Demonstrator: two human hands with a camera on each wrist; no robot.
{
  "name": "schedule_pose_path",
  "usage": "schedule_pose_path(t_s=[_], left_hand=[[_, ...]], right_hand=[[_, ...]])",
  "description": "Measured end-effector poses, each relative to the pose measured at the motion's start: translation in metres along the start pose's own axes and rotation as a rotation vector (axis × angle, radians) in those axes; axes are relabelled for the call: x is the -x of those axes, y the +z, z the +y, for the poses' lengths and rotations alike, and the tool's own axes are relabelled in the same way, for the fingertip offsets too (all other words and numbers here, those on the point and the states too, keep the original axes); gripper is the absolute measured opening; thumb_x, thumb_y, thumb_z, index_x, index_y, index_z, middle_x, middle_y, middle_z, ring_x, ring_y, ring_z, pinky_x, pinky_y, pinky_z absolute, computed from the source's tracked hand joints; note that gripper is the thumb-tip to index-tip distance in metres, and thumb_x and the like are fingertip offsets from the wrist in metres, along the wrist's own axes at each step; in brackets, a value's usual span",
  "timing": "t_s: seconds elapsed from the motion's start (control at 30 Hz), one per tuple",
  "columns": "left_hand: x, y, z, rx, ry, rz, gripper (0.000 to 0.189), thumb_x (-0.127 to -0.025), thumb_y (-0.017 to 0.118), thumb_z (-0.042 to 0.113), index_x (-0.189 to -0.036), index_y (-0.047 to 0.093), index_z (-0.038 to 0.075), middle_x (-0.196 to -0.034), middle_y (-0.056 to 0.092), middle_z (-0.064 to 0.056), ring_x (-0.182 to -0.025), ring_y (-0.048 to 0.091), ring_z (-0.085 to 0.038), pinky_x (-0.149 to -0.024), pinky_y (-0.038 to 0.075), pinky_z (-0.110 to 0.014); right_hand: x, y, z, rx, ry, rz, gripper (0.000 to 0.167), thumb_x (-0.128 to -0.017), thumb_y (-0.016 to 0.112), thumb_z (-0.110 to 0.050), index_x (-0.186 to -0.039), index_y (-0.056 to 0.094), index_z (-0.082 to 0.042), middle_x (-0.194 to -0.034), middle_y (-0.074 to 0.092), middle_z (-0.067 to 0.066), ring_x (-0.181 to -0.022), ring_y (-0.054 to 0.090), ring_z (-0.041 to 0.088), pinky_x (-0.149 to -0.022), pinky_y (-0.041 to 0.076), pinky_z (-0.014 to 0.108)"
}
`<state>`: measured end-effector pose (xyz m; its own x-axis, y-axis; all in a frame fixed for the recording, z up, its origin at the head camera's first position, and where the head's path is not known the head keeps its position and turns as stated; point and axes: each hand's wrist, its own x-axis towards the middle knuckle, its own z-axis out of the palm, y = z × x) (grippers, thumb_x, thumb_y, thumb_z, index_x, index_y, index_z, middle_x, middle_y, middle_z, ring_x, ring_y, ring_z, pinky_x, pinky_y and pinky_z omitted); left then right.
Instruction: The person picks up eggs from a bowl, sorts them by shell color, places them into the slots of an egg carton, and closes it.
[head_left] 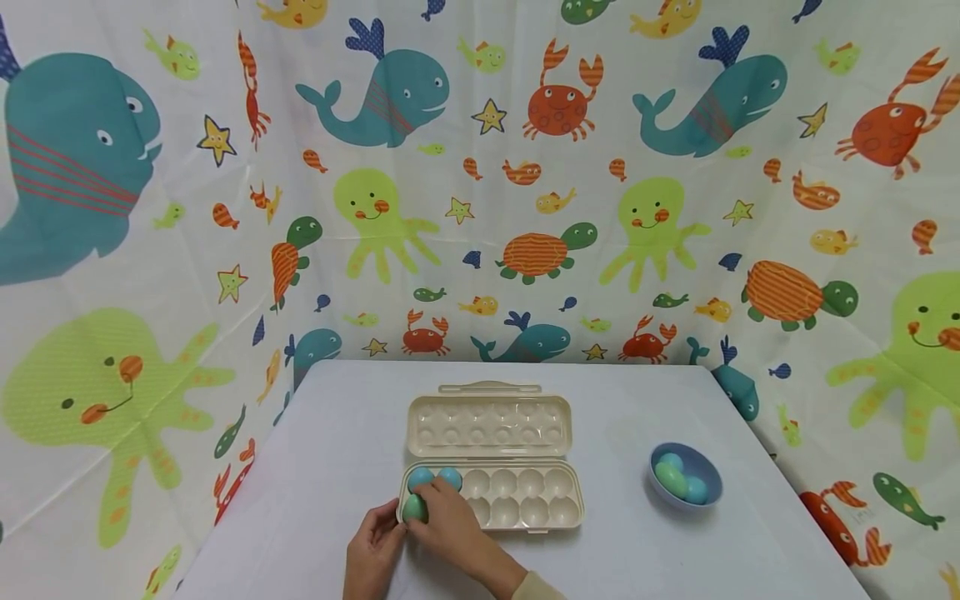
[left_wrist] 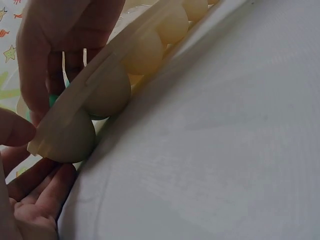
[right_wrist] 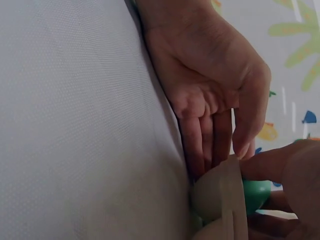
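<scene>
While one end of the egg carton (head_left: 530,483) is pinched by the left hand (head_left: 372,546), with the thumb on the rim and the fingers low by the end cup, the green egg (head_left: 415,510) is held by the right hand (head_left: 453,529), with its fingers curled round the shell. Both hands are placed close together at that corner. The egg is found in the front row, in the cup at the far left. From the right hand, it is found to the left and a bit ahead; from the left hand, to the right and ahead. It is touched by the right hand, so that one is nearer.

The carton is laid long-ways from left to right on the white desk (head_left: 615,417), and its lid (head_left: 490,429) is folded back, away from the person. The way the egg's long axis points cannot be told, as much of it is hidden by fingers.

The egg is coloured green all over, smooth and round, and its top is seen above the rim. Two blue eggs (head_left: 421,479) are set in the back row, one right behind it. More eggs (head_left: 670,479) are kept in a blue bowl (head_left: 707,467), well off to the right
</scene>
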<state>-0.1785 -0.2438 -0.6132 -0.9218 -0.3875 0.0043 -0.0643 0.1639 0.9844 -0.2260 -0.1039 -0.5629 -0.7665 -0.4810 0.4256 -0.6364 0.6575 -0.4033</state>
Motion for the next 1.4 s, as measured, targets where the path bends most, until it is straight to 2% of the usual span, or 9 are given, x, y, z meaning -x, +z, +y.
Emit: schedule_pose_path(t_s=[0.07,0.23,0.5,0.6,0.67,0.83,0.9,1.17,1.4], left_hand=[[0.0,0.0,0.0,0.0,0.005,0.0,0.041,-0.092,0.066,0.005,-0.132,0.058,0.002,-0.135,0.063,-0.021,-0.106,0.059,0.012,-0.09,0.05,-0.005],[0.0,0.0,0.0,-0.016,0.005,0.0,0.041,-0.092,0.066,0.006,-0.132,0.058,0.002,-0.135,0.063,-0.021,-0.106,0.059,0.011,-0.09,0.05,-0.006],[0.002,0.0,0.001,-0.022,-0.017,0.008,0.04,-0.092,0.066,0.007,-0.131,0.058,0.001,-0.135,0.063,-0.021,-0.121,0.065,-0.024,-0.093,0.054,-0.013],[0.002,0.001,0.001,-0.019,-0.018,0.01,0.04,-0.092,0.066,0.007,-0.13,0.059,0.001,-0.135,0.063,-0.021,-0.122,0.064,-0.029,-0.093,0.055,-0.016],[0.002,0.001,0.001,-0.017,-0.013,0.013,0.039,-0.092,0.066,0.007,-0.13,0.059,0.001,-0.134,0.063,-0.021,-0.12,0.065,-0.024,-0.093,0.055,-0.015],[0.002,0.0,0.001,0.005,-0.001,0.008,0.04,-0.091,0.067,0.007,-0.131,0.059,0.002,-0.134,0.063,-0.021,-0.109,0.062,0.005,-0.089,0.051,-0.006],[0.001,-0.001,0.001,0.014,0.003,0.004,0.041,-0.092,0.067,0.006,-0.131,0.059,0.002,-0.134,0.063,-0.021,-0.106,0.059,0.011,-0.089,0.05,-0.005],[0.001,-0.001,0.0,0.013,-0.002,0.004,0.04,-0.092,0.066,0.006,-0.131,0.059,0.002,-0.134,0.063,-0.021,-0.105,0.058,0.013,-0.089,0.05,-0.005],[0.002,-0.001,0.001,0.028,0.028,-0.001,0.04,-0.091,0.068,0.004,-0.13,0.059,-0.003,-0.132,0.063,-0.025,-0.104,0.059,0.011,-0.088,0.05,-0.004]], right_hand=[[-0.001,-0.001,0.0,-0.018,-0.001,-0.021,0.039,-0.081,0.076,-0.029,-0.114,0.071,-0.011,-0.102,0.066,0.0,-0.086,0.062,0.008,-0.068,0.052,0.017],[-0.002,-0.003,0.0,-0.038,-0.012,-0.056,0.041,-0.083,0.075,-0.028,-0.118,0.071,-0.008,-0.104,0.066,0.002,-0.089,0.061,0.008,-0.072,0.053,0.018],[-0.001,0.001,0.001,-0.058,0.017,-0.057,0.039,-0.082,0.075,-0.023,-0.117,0.071,-0.007,-0.1,0.063,0.003,-0.081,0.059,0.007,-0.066,0.05,0.015],[-0.001,0.002,0.001,-0.065,0.029,-0.071,0.039,-0.083,0.074,-0.023,-0.118,0.071,-0.006,-0.101,0.063,0.002,-0.081,0.058,0.006,-0.065,0.049,0.014],[-0.001,0.002,0.001,-0.068,0.029,-0.074,0.039,-0.083,0.074,-0.023,-0.118,0.071,-0.007,-0.101,0.063,0.002,-0.08,0.057,0.006,-0.065,0.049,0.014],[-0.002,-0.001,0.0,-0.061,0.025,-0.075,0.037,-0.084,0.073,-0.024,-0.116,0.069,-0.008,-0.1,0.061,0.002,-0.078,0.056,0.006,-0.064,0.049,0.015],[-0.002,-0.004,0.0,-0.05,0.02,-0.072,0.035,-0.084,0.073,-0.025,-0.115,0.068,-0.009,-0.1,0.06,0.001,-0.076,0.055,0.005,-0.063,0.049,0.015],[-0.006,-0.022,-0.002,-0.023,-0.012,-0.003,0.031,-0.083,0.073,-0.024,-0.11,0.069,-0.01,-0.098,0.062,0.0,-0.079,0.057,0.007,-0.064,0.05,0.017],[-0.012,-0.055,0.007,-0.113,0.036,-0.016,0.037,-0.087,0.072,-0.021,-0.12,0.066,-0.007,-0.109,0.064,0.004,-0.09,0.063,0.012,-0.076,0.056,0.024]])
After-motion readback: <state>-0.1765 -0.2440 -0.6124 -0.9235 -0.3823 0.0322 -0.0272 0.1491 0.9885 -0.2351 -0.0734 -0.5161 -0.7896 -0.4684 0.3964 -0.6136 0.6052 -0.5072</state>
